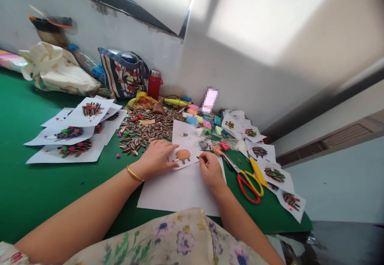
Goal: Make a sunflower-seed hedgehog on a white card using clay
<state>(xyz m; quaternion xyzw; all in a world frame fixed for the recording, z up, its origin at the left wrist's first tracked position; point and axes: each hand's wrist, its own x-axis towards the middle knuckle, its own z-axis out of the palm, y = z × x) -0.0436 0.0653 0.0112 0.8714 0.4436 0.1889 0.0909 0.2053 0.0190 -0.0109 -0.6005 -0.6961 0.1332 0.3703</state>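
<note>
A small white sheet (186, 159) lies over larger white paper (180, 195), bearing an orange clay oval (183, 154) with two short dark legs at its lower edge. My left hand (159, 158) rests flat, fingers apart, with thumb and fingertips on the sheet's left side. At the sheet's right edge my right hand (210, 170) is closed in a pinch, and the dark tip of a sunflower seed (198, 157) pokes out from its fingertips. Beyond my left hand spreads a heap of striped sunflower seeds (150, 131). Scissors (244, 177) with red and yellow handles lie right of my right hand.
Finished-looking seed pictures on paper stack at left (87, 113) and line the right edge (274, 174). Coloured clay packets (192, 120), a blurred phone (210, 100), a red bottle (154, 85) and bags (123, 73) stand along the wall. The table (60, 193) is green.
</note>
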